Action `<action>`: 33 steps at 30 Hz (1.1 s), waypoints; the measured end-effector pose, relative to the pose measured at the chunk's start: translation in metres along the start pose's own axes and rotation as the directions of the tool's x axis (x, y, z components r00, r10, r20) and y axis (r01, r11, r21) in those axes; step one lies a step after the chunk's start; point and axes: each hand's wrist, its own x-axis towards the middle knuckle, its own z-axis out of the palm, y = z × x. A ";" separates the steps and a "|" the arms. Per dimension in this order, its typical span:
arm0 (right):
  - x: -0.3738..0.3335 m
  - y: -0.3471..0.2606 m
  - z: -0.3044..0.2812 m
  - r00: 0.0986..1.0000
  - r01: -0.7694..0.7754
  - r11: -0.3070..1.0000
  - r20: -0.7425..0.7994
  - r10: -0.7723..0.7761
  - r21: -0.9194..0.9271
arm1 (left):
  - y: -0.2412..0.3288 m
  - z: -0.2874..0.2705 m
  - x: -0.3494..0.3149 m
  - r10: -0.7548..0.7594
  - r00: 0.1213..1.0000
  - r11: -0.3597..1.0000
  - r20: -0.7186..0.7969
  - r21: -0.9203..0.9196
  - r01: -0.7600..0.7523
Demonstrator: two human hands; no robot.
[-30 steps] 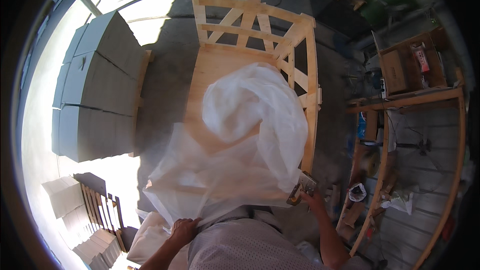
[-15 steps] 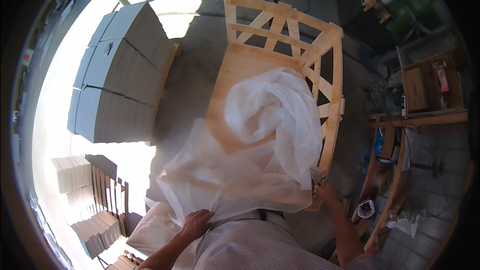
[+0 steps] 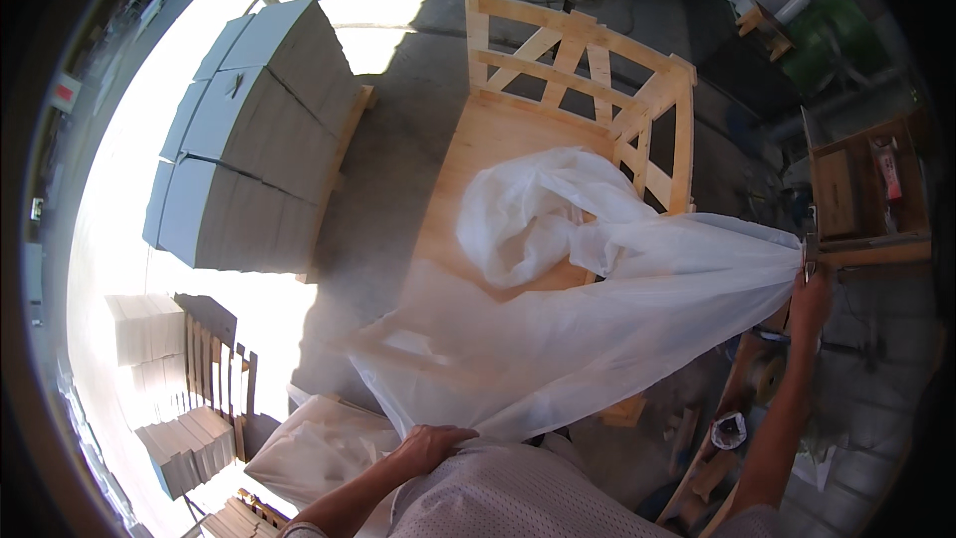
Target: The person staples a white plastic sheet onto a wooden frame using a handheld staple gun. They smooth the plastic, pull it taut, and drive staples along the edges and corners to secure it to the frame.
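Observation:
A large translucent plastic sheet [image 3: 558, 339] spreads across the near end of a wooden crate [image 3: 468, 154], with a bunched, twisted heap of it on the crate's floor. At my waist, my left hand [image 3: 435, 446] is closed on the sheet's near edge. My right hand [image 3: 813, 297] is stretched out to the far right, closed around a small metal hand tool [image 3: 810, 254] whose kind I cannot make out. The sheet narrows to a gathered point at this hand and is drawn taut; the exact grip is hidden.
Strapped stacks of grey-white boards [image 3: 259, 130] stand on a pallet to the left, with smaller stacks [image 3: 184, 448] nearer. More plastic [image 3: 319, 448] lies by my left forearm. A wooden shelf with an open box [image 3: 846, 184] stands on the right. Slatted crate walls rise at the back and right.
My right hand has swung from the crate's near right corner out to the far right, pulling the sheet with it. My left hand stays at my waist on the sheet's edge.

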 end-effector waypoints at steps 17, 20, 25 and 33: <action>-0.298 -0.267 0.152 -0.053 0.648 0.441 0.615 -0.787 0.621 | 0.012 0.004 -0.009 -0.127 0.972 0.991 0.195 0.055 0.119; -0.328 -0.208 0.178 0.024 0.624 0.561 0.704 -0.709 0.544 | 0.003 0.013 -0.042 -0.215 0.958 0.977 0.188 0.036 0.212; -0.323 -0.137 0.159 0.101 0.504 0.725 0.802 -0.589 0.469 | -0.024 0.013 -0.073 -0.328 0.913 0.866 0.243 -0.309 0.393; -0.289 -0.108 0.128 -0.054 0.612 0.694 0.895 -0.442 0.379 | -0.032 -0.044 -0.003 -0.353 0.930 0.935 -0.099 -0.075 0.347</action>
